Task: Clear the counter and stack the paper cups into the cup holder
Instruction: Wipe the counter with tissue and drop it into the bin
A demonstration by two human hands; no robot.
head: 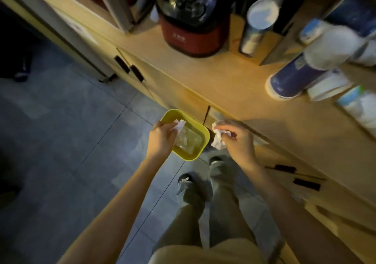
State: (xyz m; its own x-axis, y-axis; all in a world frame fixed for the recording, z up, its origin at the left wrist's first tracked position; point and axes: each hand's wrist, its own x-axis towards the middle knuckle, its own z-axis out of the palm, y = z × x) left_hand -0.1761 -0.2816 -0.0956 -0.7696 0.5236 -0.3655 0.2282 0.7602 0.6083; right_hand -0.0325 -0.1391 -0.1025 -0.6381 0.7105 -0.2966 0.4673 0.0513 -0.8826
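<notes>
- We stand on a grey tiled floor [61, 131] in dim light, beside a long wooden counter [234, 92] with cupboard doors below it.
- Our left hand [161, 139] has its grip pinched on a small white scrap of paper [180, 125], held over the yellow bin [203, 141] on the floor.
- Our right hand [238, 139] has its grip closed around a crumpled white tissue [217, 139], just beside the bin's right rim, in front of the counter edge.
- The bin sits against the cupboard front, open side up, with pale crumpled waste inside.
- On the counter, stacks of paper cups [295, 80] lie toward the right end; motion blur hides their exact lie.
- A tall cup holder [258, 25] with a white top stands further back, next to a red and black appliance [189, 19].
- Our shoes [216, 162] are just below the bin.
</notes>
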